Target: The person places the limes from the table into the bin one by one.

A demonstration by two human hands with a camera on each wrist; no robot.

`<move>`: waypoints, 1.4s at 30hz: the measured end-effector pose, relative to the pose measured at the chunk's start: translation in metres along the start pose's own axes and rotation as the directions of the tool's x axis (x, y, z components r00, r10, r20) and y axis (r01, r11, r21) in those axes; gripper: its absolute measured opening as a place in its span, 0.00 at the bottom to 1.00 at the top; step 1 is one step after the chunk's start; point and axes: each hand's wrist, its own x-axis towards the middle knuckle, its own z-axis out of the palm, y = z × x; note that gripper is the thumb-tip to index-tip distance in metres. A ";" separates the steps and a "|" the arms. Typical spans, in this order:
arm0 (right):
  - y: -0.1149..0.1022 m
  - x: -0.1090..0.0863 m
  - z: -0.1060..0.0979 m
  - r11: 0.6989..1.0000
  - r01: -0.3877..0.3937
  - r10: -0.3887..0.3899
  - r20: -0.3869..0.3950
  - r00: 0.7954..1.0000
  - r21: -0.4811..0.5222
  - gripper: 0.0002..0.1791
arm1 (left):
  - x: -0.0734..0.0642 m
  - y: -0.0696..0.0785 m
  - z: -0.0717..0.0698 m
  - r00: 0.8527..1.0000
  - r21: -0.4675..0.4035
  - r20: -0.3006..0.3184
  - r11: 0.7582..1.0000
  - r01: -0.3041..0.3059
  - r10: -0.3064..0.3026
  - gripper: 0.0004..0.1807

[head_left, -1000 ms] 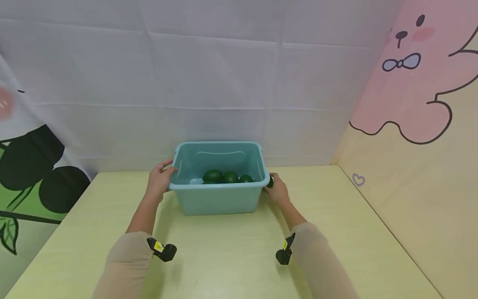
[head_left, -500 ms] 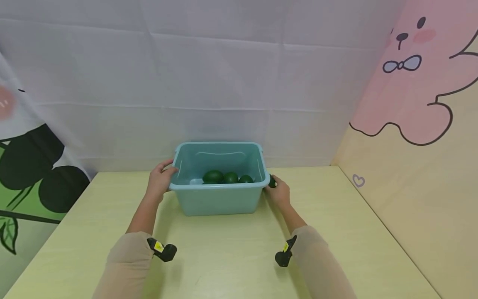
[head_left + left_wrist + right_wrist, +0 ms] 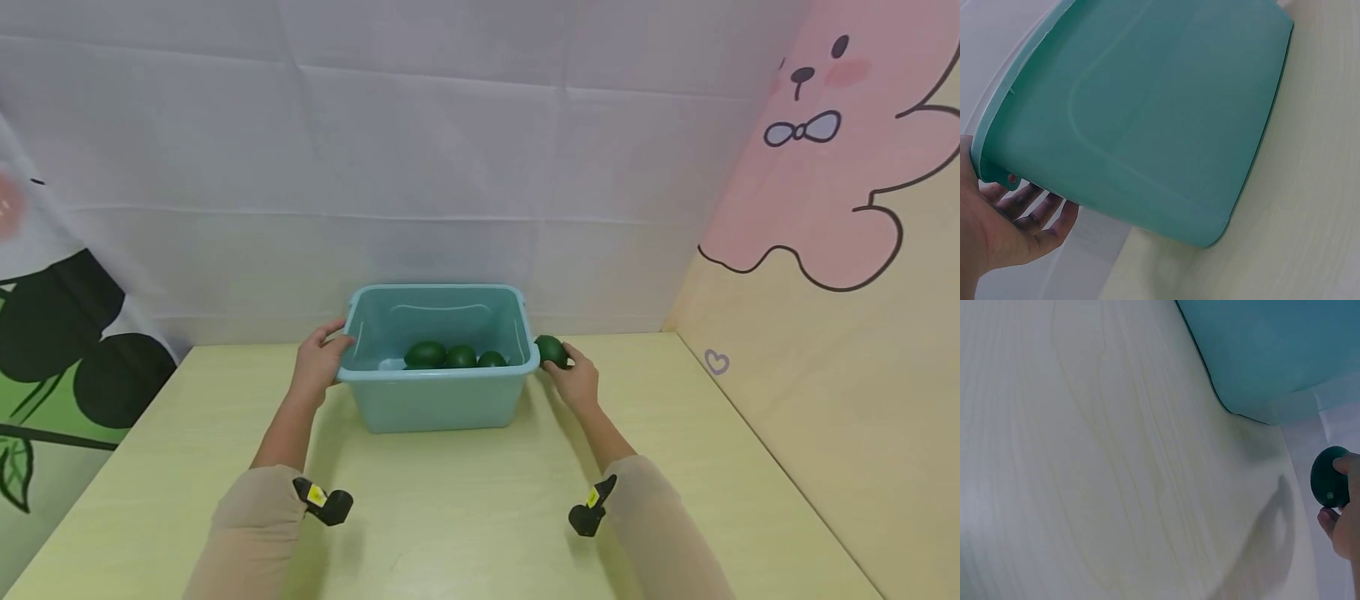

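Observation:
A light-blue plastic tub (image 3: 435, 402) sits on the table, with several dark green avocados (image 3: 426, 355) lying on its floor. At its left end my left hand (image 3: 317, 365) grips the rim, thumb on top and fingers curled beneath, as the left wrist view shows beside the tub wall (image 3: 1147, 125). Just outside the right end, my right hand (image 3: 577, 385) holds another avocado (image 3: 551, 351) between thumb and fingers. In the right wrist view, that avocado (image 3: 1329, 478) shows its small stem scar, above the table's far edge.
The pale wooden table (image 3: 450, 517) ends at a white cloth backdrop (image 3: 427, 150) behind the tub. A side panel (image 3: 825, 367) with a pink bear drawing borders the right, and a printed cloth (image 3: 60, 333) hangs at left.
My right hand has moved right with the avocado, which now shows almost whole beside the tub's rim instead of mostly hidden. The left hand and the tub stay in place.

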 end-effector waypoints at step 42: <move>-0.049 0.011 -0.071 0.997 0.078 -0.079 -0.049 0.996 -0.028 0.34 | 0.001 0.000 0.001 1.000 0.000 -0.005 1.000 0.007 -0.007 0.31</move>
